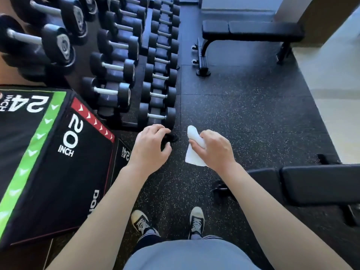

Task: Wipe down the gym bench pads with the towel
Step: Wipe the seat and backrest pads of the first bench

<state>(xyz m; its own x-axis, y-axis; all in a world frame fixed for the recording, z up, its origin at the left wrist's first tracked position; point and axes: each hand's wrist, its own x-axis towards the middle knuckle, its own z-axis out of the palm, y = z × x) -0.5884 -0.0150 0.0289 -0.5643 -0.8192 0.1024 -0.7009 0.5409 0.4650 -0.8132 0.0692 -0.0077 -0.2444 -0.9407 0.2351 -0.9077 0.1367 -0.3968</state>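
Above the speckled floor (243,114) I see my right hand (216,149) gripping the white towel (192,147), its fingers curled round it. My left hand (150,147) hovers loosely curled beside it, holding nothing. One bench (319,184) sits just right of the towel, another bench (253,30) well ahead.

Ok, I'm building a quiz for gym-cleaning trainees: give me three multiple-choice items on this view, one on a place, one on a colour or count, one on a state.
1. Where is the nearer bench?
A. at the person's right
B. at the person's left
C. on the rack

2. What colour is the towel?
A. blue
B. white
C. red

3. What is the left hand doing?
A. gripping a dumbbell
B. holding the towel
C. holding nothing

Answers: 1 A, its black pads lie low right. 2 B, plain white cloth in the right hand. 3 C, fingers loosely curled over the floor.
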